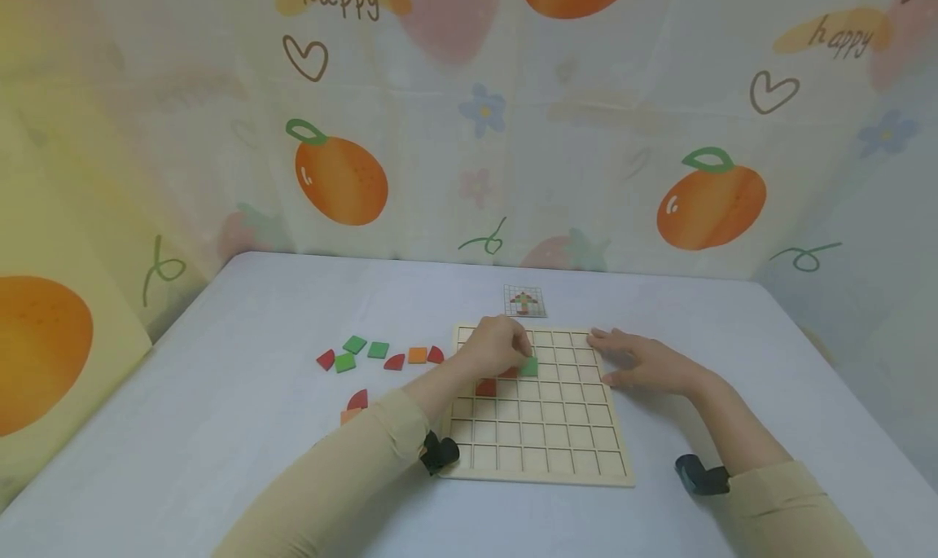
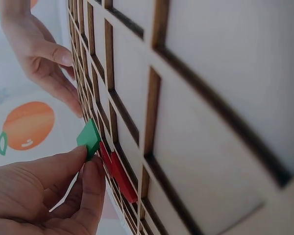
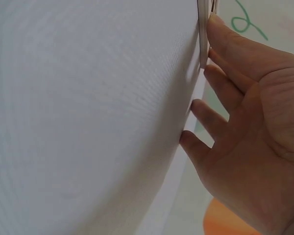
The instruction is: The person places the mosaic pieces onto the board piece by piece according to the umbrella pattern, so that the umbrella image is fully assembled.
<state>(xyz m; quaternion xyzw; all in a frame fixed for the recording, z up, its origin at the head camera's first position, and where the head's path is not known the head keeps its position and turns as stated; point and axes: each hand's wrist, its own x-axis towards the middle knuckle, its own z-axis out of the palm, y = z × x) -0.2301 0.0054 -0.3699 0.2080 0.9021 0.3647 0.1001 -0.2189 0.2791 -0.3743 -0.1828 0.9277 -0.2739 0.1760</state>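
Observation:
My left hand [image 1: 500,344] is over the upper left part of the wooden grid board [image 1: 538,478]. Between its thumb and fingertips it pinches a green square tile [image 2: 90,138], tilted close over the grid. Two red pieces show on the board near those fingertips: one red piece [image 1: 486,388] is in plain sight, the other [image 1: 509,373] partly covered by the hand. At the board's right edge, my right hand [image 1: 652,362] rests with relaxed, spread fingers. Its thumb [image 3: 235,41] is right at the board's side in the right wrist view.
Left of the board lie loose tiles: several green squares [image 1: 355,344], red quarter-circles [image 1: 394,362] and an orange square [image 1: 418,355]. Nearer the left sleeve are another red piece [image 1: 358,399] and an orange piece [image 1: 350,415]. A small pattern card [image 1: 524,301] lies behind the board.

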